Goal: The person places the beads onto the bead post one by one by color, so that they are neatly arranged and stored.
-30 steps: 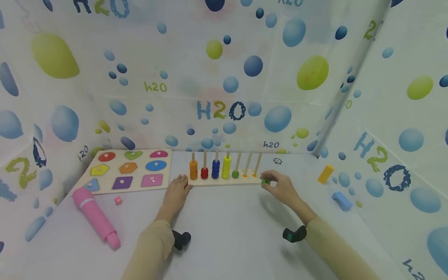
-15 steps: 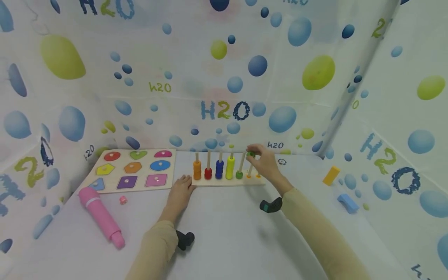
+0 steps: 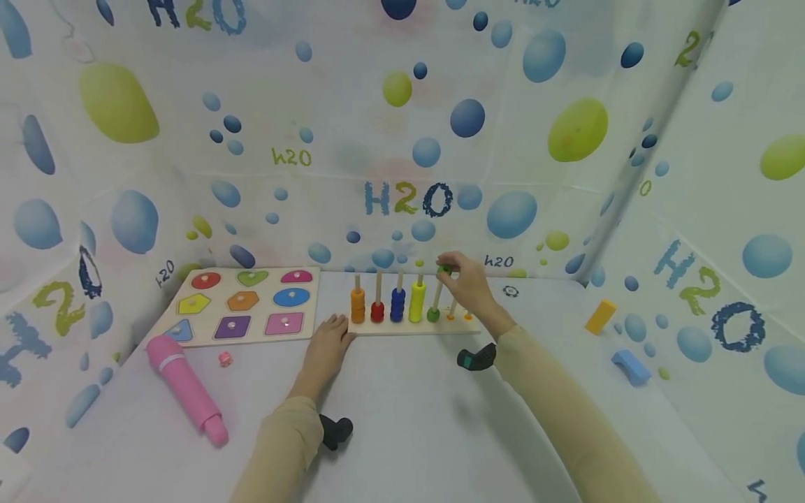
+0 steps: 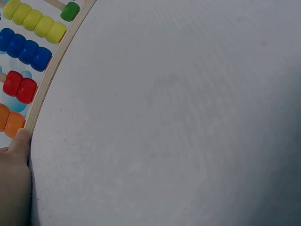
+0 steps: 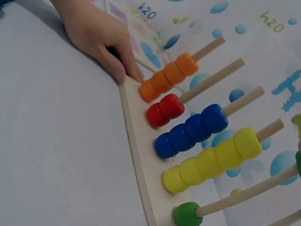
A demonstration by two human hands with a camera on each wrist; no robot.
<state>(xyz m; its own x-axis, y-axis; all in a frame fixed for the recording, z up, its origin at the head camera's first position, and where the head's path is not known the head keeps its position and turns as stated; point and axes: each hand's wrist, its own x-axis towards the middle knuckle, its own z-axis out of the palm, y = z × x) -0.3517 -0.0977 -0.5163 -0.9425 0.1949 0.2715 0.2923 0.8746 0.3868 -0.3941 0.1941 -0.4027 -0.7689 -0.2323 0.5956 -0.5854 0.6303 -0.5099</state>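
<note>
A wooden bead stacker [image 3: 411,331] with upright pegs stands at the back of the table, carrying orange, red, blue, yellow and green beads. My right hand [image 3: 468,285] pinches a green bead [image 3: 444,268] at the top of the fifth peg. Another green bead [image 5: 188,214] sits at the foot of that peg; the yellow stack [image 5: 214,160] is beside it. In the right wrist view the held bead shows only partly at the right edge. My left hand [image 3: 328,344] holds the stacker's left end, its thumb [image 4: 21,141] at the front corner.
To the left lies a shape puzzle board [image 3: 235,339]. In front of it are a pink microphone-like toy [image 3: 187,390] and a small pink piece [image 3: 225,358]. An orange block [image 3: 600,316] and a blue arched block [image 3: 632,367] lie at the right.
My right hand has carried the green bead up and left, from beside the stacker's right end to the top of the fifth peg. My left hand has stayed at the left end.
</note>
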